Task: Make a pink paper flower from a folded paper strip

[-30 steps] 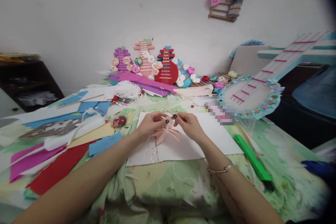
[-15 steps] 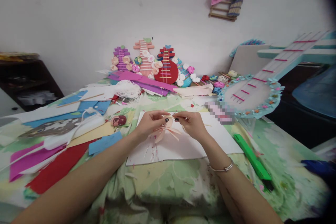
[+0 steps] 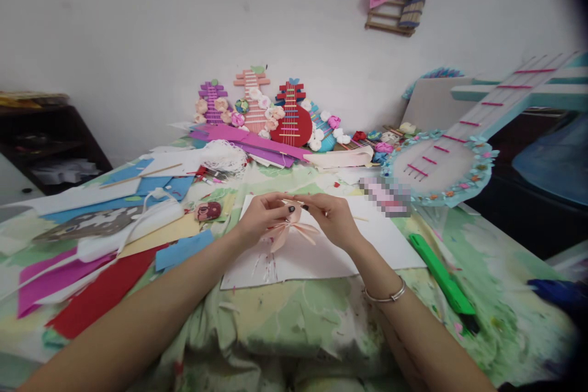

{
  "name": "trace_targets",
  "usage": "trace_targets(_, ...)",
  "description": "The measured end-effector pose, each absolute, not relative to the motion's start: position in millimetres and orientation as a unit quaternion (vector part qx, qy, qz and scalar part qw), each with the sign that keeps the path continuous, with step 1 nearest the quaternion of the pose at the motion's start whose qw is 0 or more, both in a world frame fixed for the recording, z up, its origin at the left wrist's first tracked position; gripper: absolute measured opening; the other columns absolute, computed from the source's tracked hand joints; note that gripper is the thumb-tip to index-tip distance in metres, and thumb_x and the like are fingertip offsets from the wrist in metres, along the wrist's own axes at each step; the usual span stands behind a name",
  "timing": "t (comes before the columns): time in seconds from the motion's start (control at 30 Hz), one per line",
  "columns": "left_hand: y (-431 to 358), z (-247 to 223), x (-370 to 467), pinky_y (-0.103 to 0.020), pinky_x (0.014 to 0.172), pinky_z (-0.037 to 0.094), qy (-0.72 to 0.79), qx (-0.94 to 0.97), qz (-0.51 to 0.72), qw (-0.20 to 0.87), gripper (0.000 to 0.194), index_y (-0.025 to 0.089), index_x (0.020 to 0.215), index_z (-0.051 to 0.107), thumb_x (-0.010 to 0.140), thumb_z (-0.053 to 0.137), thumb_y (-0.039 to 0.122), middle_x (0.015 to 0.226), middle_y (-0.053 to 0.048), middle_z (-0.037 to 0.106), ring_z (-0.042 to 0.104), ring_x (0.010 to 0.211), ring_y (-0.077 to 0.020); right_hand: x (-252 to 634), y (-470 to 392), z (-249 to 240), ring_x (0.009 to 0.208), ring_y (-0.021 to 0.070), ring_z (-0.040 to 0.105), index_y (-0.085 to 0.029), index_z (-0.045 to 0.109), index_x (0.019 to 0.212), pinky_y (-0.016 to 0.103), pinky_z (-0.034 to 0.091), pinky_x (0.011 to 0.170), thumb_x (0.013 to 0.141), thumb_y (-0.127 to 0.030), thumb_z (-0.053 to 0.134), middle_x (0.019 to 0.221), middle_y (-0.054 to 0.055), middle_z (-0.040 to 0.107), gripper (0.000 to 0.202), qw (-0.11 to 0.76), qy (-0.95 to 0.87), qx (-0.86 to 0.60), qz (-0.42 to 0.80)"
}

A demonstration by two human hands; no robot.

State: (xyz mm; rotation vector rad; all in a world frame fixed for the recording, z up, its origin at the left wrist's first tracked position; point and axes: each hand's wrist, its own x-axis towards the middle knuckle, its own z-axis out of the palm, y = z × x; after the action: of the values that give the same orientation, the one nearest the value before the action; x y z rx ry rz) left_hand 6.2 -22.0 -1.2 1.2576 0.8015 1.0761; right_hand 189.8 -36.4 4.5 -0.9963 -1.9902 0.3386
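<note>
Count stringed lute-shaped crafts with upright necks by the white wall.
3: purple lute at left, peach lute in the middle, red round lute at right. Others may be hidden.

Pink paper flower (image 3: 281,237): upper part hidden behind the fingers of the left hand (image 3: 263,215) and right hand (image 3: 337,220).
Right fingertips: hold cannot be made out.
Thin stick (image 3: 361,218): right of the fingers; inner end too small to trace.
Pixelated item (image 3: 384,197): farther right of the fingers; blurred beyond identification.
Stringed instrument (image 3: 443,168): far right of the fingers; neck end cut off.
Wall hanging (image 3: 390,15): above the fingers, rightward; top cut off.
</note>
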Motion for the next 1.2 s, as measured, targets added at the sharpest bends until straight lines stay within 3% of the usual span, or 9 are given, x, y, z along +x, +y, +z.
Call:
trace_targets(0.13,-24.9,2.1,6.9,-0.019,0.056,0.043,0.347,0.525,0.464,0.623,0.031,0.015,0.086,0.066,0.059,0.075,0.027,0.062,0.002,0.06,0.055,0.056,-0.0082,189.9,-35.7,2.6,0.076,0.0136,0.06,-0.03,0.067,0.104,0.026,0.045,0.07,0.085,-0.016,0.043,0.087,0.003,0.067,0.033,0.448,-0.802,-0.373,0.126)
trace_targets(0.53,-21.8,-2.2,7.7,-0.017,0.047,0.04,0.374,0.524,0.489,0.589,0.027,0.01,0.075,0.07,0.057,0.077,0.029,0.059,-0.001,0.062,0.053,0.053,-0.0082,186.5,-34.8,0.1,0.077,0.0132,0.061,-0.027,0.07,0.096,0.025,0.047,0.07,0.081,-0.009,0.046,0.087,0.003,0.068,0.033,0.462,-0.801,-0.357,0.133)
trace_targets(0.8,-25.4,2.3,10.3,-0.02,0.048,0.045,0.401,0.526,0.494,0.564,0.027,0.011,0.075,0.07,0.055,0.076,0.028,0.064,-0.003,0.066,0.057,0.056,-0.0112,188.0,-35.4,0.7,0.074,0.013,0.062,-0.024,0.064,0.107,0.025,0.048,0.068,0.078,-0.01,0.05,0.084,0.002,0.069,0.035,0.47,-0.777,-0.399,0.129)
trace_targets(1.0,-27.2,2.0,10.9,-0.018,0.043,0.044,0.414,0.546,0.49,0.538,0.026,0.01,0.074,0.07,0.055,0.075,0.028,0.059,-0.002,0.063,0.056,0.052,-0.0111,188.1,-35.6,3.3,0.063,0.0123,0.059,-0.021,0.069,0.076,0.024,0.043,0.061,0.074,-0.012,0.056,0.072,0.001,0.069,0.016,0.428,-0.778,-0.452,0.082)
trace_targets(1.2,-28.6,4.5,11.4,-0.021,0.048,0.049,0.424,0.554,0.496,0.517,0.026,0.009,0.071,0.07,0.055,0.076,0.029,0.062,-0.005,0.066,0.058,0.055,-0.0131,187.2,-38.6,6.0,0.057,0.0102,0.053,-0.02,0.067,0.075,0.022,0.038,0.057,0.074,-0.014,0.055,0.068,0.0,0.066,0.013,0.426,-0.778,-0.457,0.073)
